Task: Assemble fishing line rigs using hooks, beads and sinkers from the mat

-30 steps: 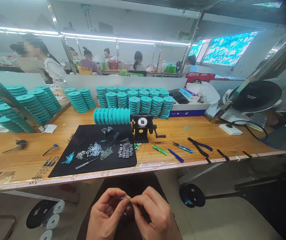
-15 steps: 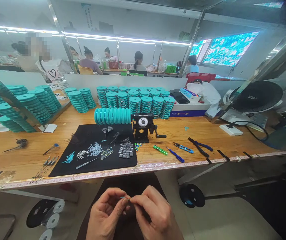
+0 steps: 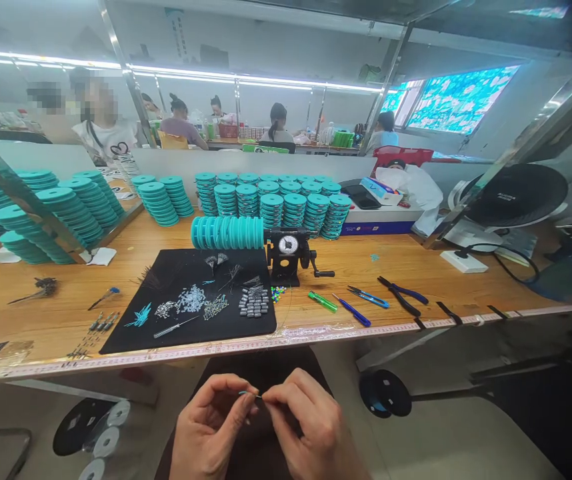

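Note:
My left hand (image 3: 212, 427) pinches a thin teal tube (image 3: 243, 393) between thumb and forefinger, over my lap and below the table edge. My right hand (image 3: 311, 427) is closed at the fingertips just beside it, on a tiny dark end that meets the tube; its kind is too small to tell. Beyond the hands, a black mat (image 3: 131, 333) bears teal tubes (image 3: 141, 316), clear sleeves (image 3: 191, 299), small metal swivels (image 3: 215, 307), grey cylindrical weights (image 3: 253, 303) and a screwdriver (image 3: 171, 327).
A hand-cranked winder (image 3: 286, 257) holding teal spools (image 3: 227, 233) stands behind the mat. Stacked teal spools (image 3: 293, 210) line the back. To the right lie a green tool (image 3: 323, 301), a blue screwdriver (image 3: 353, 311), snips (image 3: 369, 297) and pliers (image 3: 400, 296). Co-workers sit beyond the partition.
My fingertips have shifted very slightly, and a short dark piece now shows between them. Both hands keep their pinch. A person at the back left has turned a little.

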A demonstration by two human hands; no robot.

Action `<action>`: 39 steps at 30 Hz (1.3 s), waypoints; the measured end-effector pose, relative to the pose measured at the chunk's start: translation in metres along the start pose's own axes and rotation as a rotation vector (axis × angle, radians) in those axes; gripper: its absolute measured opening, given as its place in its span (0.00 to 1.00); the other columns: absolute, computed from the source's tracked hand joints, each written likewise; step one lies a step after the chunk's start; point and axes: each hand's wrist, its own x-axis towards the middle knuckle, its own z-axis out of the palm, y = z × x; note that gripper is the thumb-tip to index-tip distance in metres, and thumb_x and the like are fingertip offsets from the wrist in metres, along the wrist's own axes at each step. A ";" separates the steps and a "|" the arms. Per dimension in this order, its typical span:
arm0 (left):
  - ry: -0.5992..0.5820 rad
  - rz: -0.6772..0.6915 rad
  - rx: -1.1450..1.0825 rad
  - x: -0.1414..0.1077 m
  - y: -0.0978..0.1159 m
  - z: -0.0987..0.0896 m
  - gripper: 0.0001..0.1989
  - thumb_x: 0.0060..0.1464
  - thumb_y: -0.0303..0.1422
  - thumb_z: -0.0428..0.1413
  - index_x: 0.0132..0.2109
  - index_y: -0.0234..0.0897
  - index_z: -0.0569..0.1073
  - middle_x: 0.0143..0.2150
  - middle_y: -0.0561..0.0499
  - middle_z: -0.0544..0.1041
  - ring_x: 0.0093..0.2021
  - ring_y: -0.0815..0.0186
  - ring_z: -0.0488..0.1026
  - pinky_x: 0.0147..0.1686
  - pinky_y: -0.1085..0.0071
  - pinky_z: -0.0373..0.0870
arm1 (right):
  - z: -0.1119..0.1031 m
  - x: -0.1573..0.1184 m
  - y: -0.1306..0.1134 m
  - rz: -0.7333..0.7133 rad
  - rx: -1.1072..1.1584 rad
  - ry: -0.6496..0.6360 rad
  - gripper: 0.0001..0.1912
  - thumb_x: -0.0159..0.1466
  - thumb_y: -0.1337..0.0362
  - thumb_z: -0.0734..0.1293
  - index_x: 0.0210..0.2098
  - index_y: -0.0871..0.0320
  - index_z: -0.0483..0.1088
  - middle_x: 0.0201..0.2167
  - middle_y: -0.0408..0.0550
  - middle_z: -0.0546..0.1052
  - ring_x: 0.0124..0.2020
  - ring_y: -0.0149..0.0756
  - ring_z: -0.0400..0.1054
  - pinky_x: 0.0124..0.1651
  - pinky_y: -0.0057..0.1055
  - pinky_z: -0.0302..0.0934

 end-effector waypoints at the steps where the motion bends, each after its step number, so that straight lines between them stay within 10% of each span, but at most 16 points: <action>1: 0.038 0.015 0.020 0.001 0.002 -0.002 0.11 0.43 0.34 0.70 0.33 0.36 0.79 0.29 0.51 0.81 0.26 0.66 0.77 0.27 0.76 0.75 | 0.001 0.003 0.002 0.020 -0.011 -0.011 0.09 0.67 0.74 0.61 0.35 0.58 0.71 0.28 0.46 0.70 0.29 0.33 0.66 0.31 0.27 0.60; 13: 0.079 0.048 0.139 0.002 0.010 -0.005 0.12 0.41 0.38 0.70 0.33 0.38 0.80 0.28 0.47 0.82 0.29 0.59 0.79 0.31 0.71 0.77 | 0.089 0.092 0.057 0.039 -0.323 -0.196 0.07 0.63 0.77 0.66 0.31 0.62 0.73 0.34 0.55 0.73 0.39 0.46 0.66 0.41 0.40 0.62; 17: 0.138 0.232 0.235 0.002 0.013 -0.004 0.06 0.43 0.35 0.69 0.30 0.41 0.81 0.30 0.49 0.80 0.32 0.60 0.77 0.35 0.72 0.75 | 0.065 0.078 0.040 0.070 -0.180 -0.181 0.08 0.68 0.74 0.62 0.39 0.61 0.73 0.38 0.52 0.74 0.41 0.41 0.67 0.46 0.37 0.62; 20: 0.164 0.359 0.259 0.003 0.012 -0.002 0.04 0.45 0.32 0.68 0.31 0.43 0.81 0.32 0.50 0.77 0.34 0.61 0.75 0.36 0.73 0.73 | 0.040 0.055 0.020 0.257 0.365 -0.268 0.11 0.72 0.68 0.58 0.42 0.57 0.72 0.39 0.47 0.76 0.42 0.35 0.70 0.47 0.30 0.63; 25: 0.142 0.268 0.255 0.004 0.010 0.000 0.06 0.45 0.33 0.68 0.32 0.41 0.80 0.32 0.50 0.78 0.34 0.62 0.75 0.37 0.73 0.72 | 0.021 0.023 0.004 0.624 0.965 -0.325 0.13 0.67 0.54 0.65 0.40 0.59 0.71 0.29 0.43 0.70 0.32 0.32 0.64 0.38 0.27 0.59; 31: 0.092 -0.081 0.044 0.007 0.003 0.001 0.15 0.40 0.39 0.70 0.34 0.36 0.79 0.32 0.49 0.81 0.34 0.62 0.76 0.34 0.74 0.71 | 0.014 0.008 0.008 0.704 0.714 -0.212 0.18 0.62 0.50 0.69 0.28 0.59 0.67 0.20 0.35 0.53 0.23 0.28 0.43 0.25 0.26 0.40; 39: 0.034 -0.233 -0.155 0.004 -0.003 0.006 0.17 0.40 0.38 0.71 0.36 0.35 0.79 0.32 0.50 0.80 0.35 0.66 0.75 0.36 0.75 0.69 | 0.006 -0.005 0.004 0.559 0.441 -0.106 0.11 0.65 0.58 0.63 0.29 0.58 0.66 0.22 0.38 0.60 0.24 0.30 0.54 0.27 0.26 0.53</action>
